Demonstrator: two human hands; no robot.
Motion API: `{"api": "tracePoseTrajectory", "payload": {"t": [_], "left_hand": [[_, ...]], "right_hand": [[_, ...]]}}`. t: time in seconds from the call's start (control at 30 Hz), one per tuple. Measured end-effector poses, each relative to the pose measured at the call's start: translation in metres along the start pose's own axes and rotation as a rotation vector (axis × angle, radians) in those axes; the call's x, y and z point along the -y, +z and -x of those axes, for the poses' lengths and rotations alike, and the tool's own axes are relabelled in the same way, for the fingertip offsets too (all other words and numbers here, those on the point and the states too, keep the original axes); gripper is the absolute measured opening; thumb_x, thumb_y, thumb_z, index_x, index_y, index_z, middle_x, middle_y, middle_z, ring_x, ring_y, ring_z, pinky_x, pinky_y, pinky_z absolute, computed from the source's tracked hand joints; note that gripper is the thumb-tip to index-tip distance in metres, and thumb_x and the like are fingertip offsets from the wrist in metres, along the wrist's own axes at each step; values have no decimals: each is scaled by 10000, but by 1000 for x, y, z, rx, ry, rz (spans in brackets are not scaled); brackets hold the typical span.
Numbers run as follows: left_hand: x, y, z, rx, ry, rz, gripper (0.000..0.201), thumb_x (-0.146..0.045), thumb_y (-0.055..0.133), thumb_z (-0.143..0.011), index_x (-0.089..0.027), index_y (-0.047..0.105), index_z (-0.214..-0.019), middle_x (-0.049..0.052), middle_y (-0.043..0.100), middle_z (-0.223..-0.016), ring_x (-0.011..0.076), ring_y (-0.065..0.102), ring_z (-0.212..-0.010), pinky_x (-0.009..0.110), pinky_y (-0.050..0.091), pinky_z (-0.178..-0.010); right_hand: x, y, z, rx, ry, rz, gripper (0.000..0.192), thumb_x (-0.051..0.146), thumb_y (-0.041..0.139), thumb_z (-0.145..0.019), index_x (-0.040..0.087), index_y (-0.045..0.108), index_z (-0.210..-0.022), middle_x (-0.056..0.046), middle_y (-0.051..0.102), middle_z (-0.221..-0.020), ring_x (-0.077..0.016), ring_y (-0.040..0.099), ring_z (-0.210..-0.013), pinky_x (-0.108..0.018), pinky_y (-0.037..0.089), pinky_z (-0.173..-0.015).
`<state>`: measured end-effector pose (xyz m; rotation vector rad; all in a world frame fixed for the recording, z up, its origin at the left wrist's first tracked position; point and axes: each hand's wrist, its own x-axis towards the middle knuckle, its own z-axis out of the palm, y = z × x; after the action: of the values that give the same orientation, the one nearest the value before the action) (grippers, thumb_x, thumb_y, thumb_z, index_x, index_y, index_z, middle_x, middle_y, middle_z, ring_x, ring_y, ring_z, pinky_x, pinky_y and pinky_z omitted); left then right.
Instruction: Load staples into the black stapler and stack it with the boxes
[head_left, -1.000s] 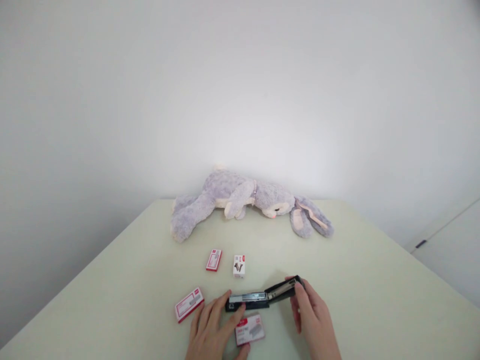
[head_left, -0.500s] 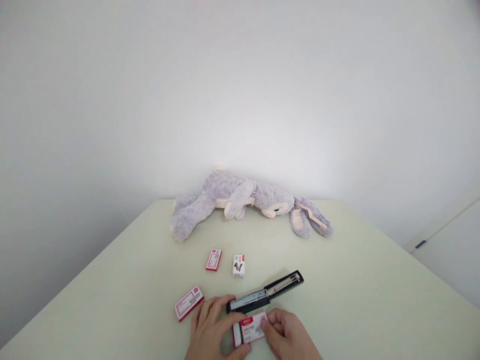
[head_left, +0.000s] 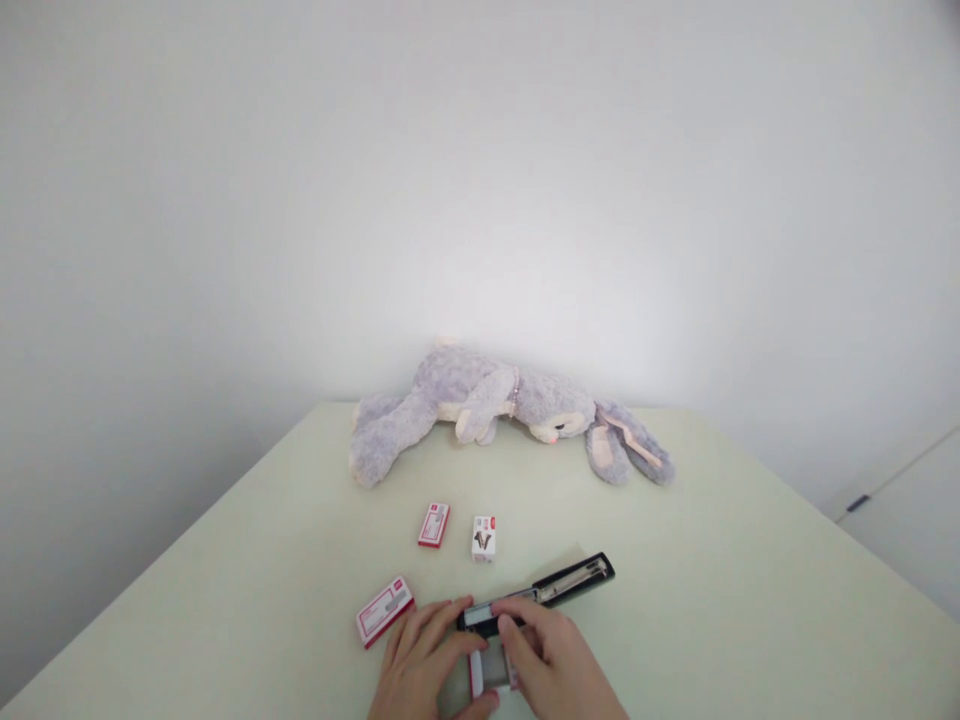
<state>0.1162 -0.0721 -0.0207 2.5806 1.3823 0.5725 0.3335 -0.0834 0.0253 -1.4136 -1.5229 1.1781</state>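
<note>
A black stapler [head_left: 559, 587] lies swung open on the pale table [head_left: 712, 600], its metal channel facing up. My left hand [head_left: 416, 665] curls around a red and white staple box [head_left: 491, 672] just in front of the stapler, thumb under the box's near edge and fingertips at the stapler's left end. My right hand [head_left: 555, 670] lies over the same box from the right, and its fingertips touch the stapler's channel. Most of the box is hidden by both hands.
Another staple box [head_left: 384, 610] lies to the left of my hands. Further back sit a small red box [head_left: 434, 524] and a small white box [head_left: 484, 537]. A grey plush rabbit [head_left: 480, 405] sprawls along the table's far edge by the wall.
My right hand left the stapler's raised arm, came down to the staple box held by my left hand, and now reaches over it to the stapler's channel. The stapler's arm lies flat.
</note>
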Motion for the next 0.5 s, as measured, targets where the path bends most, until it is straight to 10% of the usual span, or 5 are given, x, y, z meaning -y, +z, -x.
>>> {"api": "tracePoseTrajectory", "payload": {"t": [0.17,0.5], "left_hand": [[5,1,-1,0,27,-38,420,-634,691,-846,-423,691,-1209,-17,617,-1454,297,639,-1236,507,589,-971],[8,4,1,-55,69,-29,608,-603,776,-782,-392,632,-1334,27,663,-1391,291,647,-1199,454,583,-969]], "right_hand": [[-9,29,-15,5,97,-272,455,557,662,-834,168,612,-1063,120,391,-505,-101,343,-451,-214,281,-468],[25,33,-21,-82,-36,206,109,245,633,-851,221,737,-871,77,483,-555,-114,464,-549,-222,331,-567]]}}
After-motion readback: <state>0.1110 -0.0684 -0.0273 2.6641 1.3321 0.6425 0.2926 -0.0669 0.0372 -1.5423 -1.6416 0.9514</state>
